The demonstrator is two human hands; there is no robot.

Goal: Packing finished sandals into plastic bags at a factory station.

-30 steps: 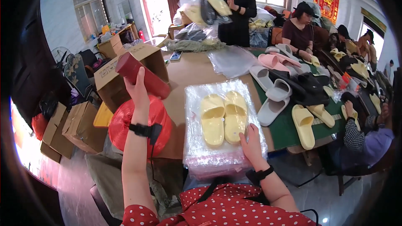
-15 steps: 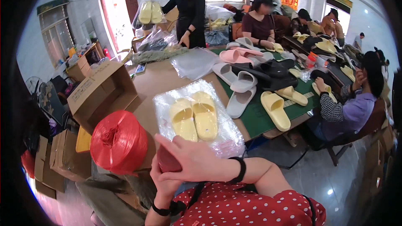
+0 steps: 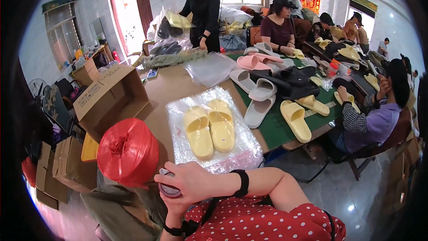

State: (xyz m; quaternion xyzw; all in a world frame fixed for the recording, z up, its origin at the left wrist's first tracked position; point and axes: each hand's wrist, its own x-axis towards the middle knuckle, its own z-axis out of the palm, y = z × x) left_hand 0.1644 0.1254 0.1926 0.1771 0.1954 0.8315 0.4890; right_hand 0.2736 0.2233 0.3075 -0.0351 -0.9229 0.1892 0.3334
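Low in the middle, in front of my body, both hands are closed on one round, dark red object with a paler, shiny rim; its kind I cannot make out. My right hand reaches across and grips the round dark red object from above. Beneath it, my left hand wraps round the lower side, partly hidden by the right. Just beyond my hands a pair of yellow slide sandals lies on the table in a clear plastic bag, touched by neither hand.
A big roll of red plastic twine stands left of my hands, before an open cardboard box. Grey, pink, black and yellow sandals pile up on the green mat at right. Co-workers sit along the right; one stands behind the table, holding a bag.
Both my hands have moved down and slightly left, toward my body, tilting the round object so its rim shows. The standing co-worker's bag of sandals has lowered and turned.
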